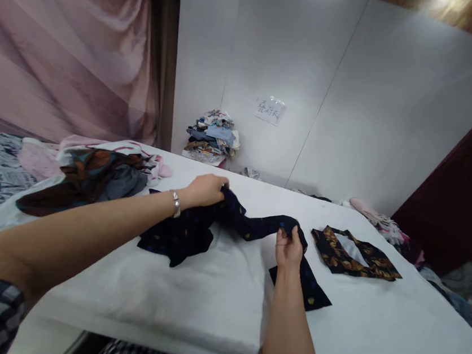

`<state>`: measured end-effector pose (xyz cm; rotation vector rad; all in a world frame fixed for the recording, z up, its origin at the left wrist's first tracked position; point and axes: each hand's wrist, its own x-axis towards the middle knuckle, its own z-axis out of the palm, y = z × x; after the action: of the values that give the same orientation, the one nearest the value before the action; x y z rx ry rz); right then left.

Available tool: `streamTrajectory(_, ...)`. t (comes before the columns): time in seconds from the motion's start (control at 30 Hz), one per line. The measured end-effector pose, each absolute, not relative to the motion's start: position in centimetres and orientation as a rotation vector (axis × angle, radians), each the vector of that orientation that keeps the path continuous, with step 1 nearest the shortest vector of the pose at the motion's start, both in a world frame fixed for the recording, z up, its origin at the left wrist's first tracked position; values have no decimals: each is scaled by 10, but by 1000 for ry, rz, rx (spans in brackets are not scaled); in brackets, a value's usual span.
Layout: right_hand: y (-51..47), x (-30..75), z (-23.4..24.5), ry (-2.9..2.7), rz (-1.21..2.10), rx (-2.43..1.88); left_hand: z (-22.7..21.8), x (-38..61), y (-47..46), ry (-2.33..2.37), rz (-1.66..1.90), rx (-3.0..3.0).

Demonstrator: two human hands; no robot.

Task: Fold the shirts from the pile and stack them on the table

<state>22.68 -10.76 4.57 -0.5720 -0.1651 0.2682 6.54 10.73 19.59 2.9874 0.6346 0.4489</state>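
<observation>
The left hand is closed on the dark shirt, pinching a bunched section and holding it raised above the white-covered desk. The right hand pinches the same shirt farther right, with the thumb and fingers pressed together on the cloth. Between the hands, the fabric forms a narrow, sagging band. The larger, crumpled portion lies on the desk below the left hand; a flat end extends past the right wrist toward the near edge.

A bracelet encircles the left wrist. A brown-patterned garment lies on the desk just right of the right hand. A heap of clothes occupies the left side of the desk. Beyond the far edge, a stack of clothes stands near the wall, which carries a paper sign.
</observation>
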Motion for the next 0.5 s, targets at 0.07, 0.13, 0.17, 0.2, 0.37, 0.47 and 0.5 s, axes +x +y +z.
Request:
streamTrajectory(0.07,-111,232,44,-172,274,-508,171,53,99,605,306,3010)
streamTrajectory(0.13,-114,237,42,-198,266,-499,150,37,91,546,182,3020)
streamTrajectory(0.17,-114,239,40,-208,252,-504,141,28,89,515,117,3025)
streamTrajectory(0.2,-115,241,38,-213,237,-508,134,18,88,492,59,3030)
streamTrajectory(0.37,-116,239,37,-238,230,-505,122,-28,117,639,26,3088)
streamTrajectory(0.47,-116,225,56,-308,252,-526,139,-45,149,922,198,3026)
streamTrajectory(0.5,-117,219,67,-346,245,-535,148,-48,158,1005,270,2959)
